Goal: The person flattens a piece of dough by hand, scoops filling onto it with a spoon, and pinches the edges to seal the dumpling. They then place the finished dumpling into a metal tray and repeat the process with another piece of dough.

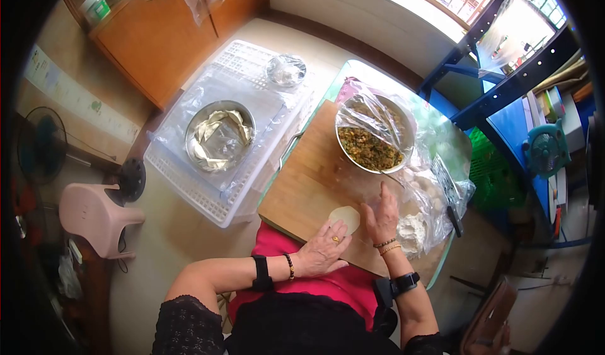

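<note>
A thin round dough wrapper (346, 219) lies flat on the wooden board (302, 182). The fingertips of my left hand (322, 249) rest at its near edge, the hand spread palm down. To the right of the wrapper, my right hand (382, 215) is held with fingers stretched out and holds nothing that I can see. Beyond it stands a metal bowl of chopped filling (372, 150), partly covered by clear plastic, with a utensil handle sticking out near its front rim. White flour (411, 232) is heaped beside my right wrist.
Pale dough pieces (430, 191) lie under plastic on the right, near a dark-handled knife-like tool (455, 219). Left of the board, a white crate (220, 213) bears a round metal pan (190, 142) of folded dough pieces. A pink stool (94, 213) stands farther left.
</note>
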The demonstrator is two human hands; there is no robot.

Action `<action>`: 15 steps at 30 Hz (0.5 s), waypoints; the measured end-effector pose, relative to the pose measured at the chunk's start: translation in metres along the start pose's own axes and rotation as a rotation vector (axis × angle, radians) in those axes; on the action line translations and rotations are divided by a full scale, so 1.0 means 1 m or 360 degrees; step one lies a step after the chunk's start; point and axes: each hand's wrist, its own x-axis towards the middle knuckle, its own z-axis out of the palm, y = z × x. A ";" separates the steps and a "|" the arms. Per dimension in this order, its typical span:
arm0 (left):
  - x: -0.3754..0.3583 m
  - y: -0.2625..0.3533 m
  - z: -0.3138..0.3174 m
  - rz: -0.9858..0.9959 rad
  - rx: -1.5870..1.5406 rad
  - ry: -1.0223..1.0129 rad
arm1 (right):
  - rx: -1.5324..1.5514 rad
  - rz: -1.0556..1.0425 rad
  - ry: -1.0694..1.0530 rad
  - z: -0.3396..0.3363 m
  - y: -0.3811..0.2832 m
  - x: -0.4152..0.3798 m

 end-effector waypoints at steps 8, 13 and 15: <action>-0.010 -0.008 0.004 0.0030 0.0069 -0.0065 | -0.0252 -0.0428 -0.0161 0.014 -0.043 -0.008; -0.001 -0.008 -0.001 -0.0235 -0.0006 0.0034 | 0.0057 0.0035 0.0035 0.025 0.004 0.021; 0.005 -0.010 -0.002 -0.0211 0.0040 0.0082 | 0.0125 -0.0093 0.0189 0.016 0.008 0.016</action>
